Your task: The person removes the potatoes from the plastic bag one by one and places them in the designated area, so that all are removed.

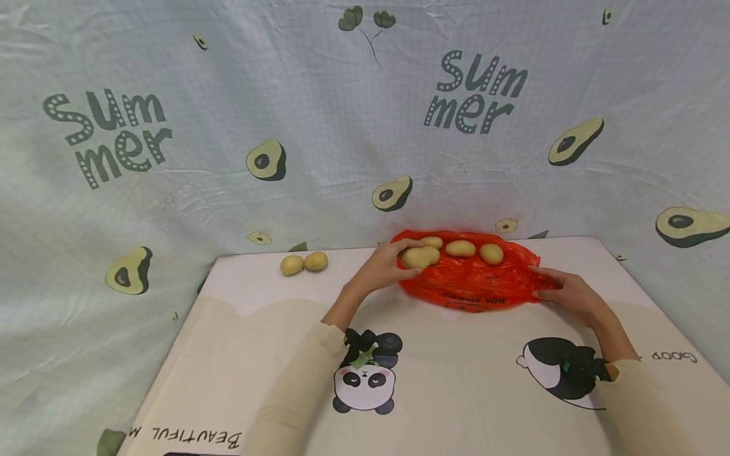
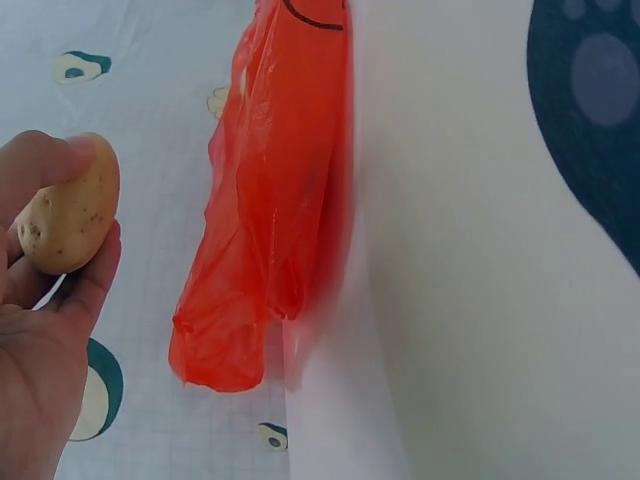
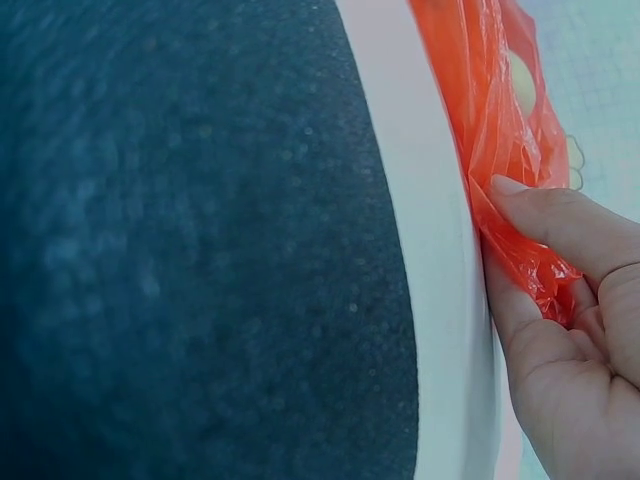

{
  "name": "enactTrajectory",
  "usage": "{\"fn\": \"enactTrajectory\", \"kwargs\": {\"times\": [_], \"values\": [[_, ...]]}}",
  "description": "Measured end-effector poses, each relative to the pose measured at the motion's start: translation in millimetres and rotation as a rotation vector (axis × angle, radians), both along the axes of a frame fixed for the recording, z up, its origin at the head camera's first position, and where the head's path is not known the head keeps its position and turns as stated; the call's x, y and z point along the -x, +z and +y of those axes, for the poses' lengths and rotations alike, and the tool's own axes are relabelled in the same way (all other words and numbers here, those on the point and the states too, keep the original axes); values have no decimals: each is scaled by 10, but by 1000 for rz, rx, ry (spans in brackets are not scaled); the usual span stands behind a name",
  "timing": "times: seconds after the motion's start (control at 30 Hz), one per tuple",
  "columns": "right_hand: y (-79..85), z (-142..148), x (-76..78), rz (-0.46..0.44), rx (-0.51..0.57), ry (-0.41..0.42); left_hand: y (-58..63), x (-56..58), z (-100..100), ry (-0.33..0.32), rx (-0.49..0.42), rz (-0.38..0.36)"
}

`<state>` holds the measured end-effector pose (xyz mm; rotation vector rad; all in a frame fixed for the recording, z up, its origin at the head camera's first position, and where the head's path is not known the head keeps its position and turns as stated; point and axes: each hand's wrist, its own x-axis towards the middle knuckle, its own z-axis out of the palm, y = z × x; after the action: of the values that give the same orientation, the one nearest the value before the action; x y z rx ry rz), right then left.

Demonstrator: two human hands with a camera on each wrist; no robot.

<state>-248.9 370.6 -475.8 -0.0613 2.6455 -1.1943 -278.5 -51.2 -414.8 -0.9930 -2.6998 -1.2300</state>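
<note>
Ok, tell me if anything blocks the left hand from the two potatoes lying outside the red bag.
Nothing visible does: in the head view, only bare tabletop lies between the left hand and those two potatoes. The hand already holds another potato, though.

Red bag [image 1: 473, 278], far edge of surface [image 1: 456, 367]: thin plastic, glossy, crinkled. Potatoes [image 1: 292, 265] near far left corner: smooth, matt skins. Surface smooth, mostly matt. Sheet [image 1: 325, 114] beyond far edge: creased, faint sheen.

One potato [image 2: 75, 215] partly hidden within the left grip [image 2: 45, 345]
</note>
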Motion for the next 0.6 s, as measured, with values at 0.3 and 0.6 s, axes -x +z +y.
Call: {"fn": "enactTrajectory", "kwargs": {"times": [0.3, 0.6], "values": [[-24, 11, -1, 6, -8, -3, -31, -27, -169, -28, -75, -15], [-38, 12, -12, 18, 4, 3, -37, -67, -335, -51, -234, -125]]}}
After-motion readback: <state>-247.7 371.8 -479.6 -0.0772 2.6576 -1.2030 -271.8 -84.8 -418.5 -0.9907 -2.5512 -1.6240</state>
